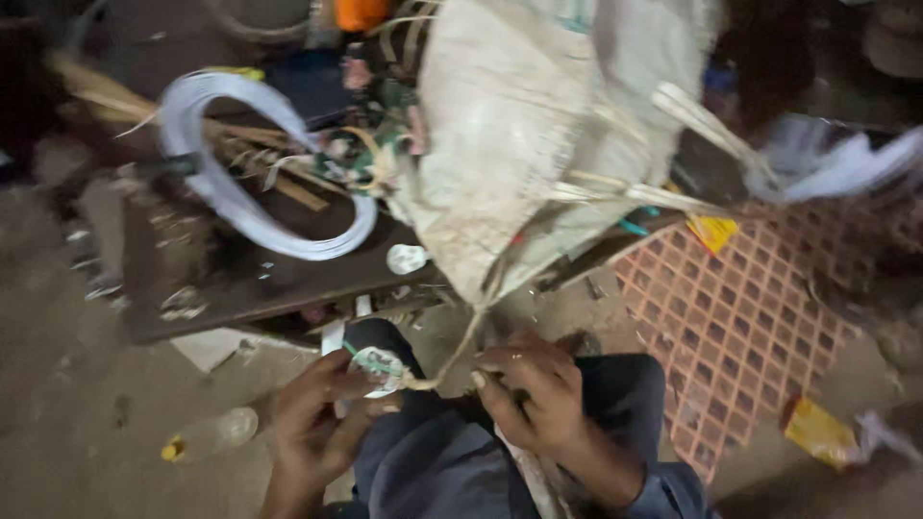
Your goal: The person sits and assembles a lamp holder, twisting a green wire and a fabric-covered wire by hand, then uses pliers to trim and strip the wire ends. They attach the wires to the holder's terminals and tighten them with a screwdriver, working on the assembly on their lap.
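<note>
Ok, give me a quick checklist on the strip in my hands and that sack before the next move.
1. Left hand on the small wrapped piece: ok, fingers around it.
2. Right hand pinching the tan strip: ok.
3. Strip runs up to the pale sack: ok, but where it joins is blurred, cannot tell.
4. Strip taut: cannot tell.
5. White coil apart from both hands: ok, it lies on the dark board.

Wire coil [252, 163] left of sack [524, 135] — tiled mat [740, 317] right.
</note>
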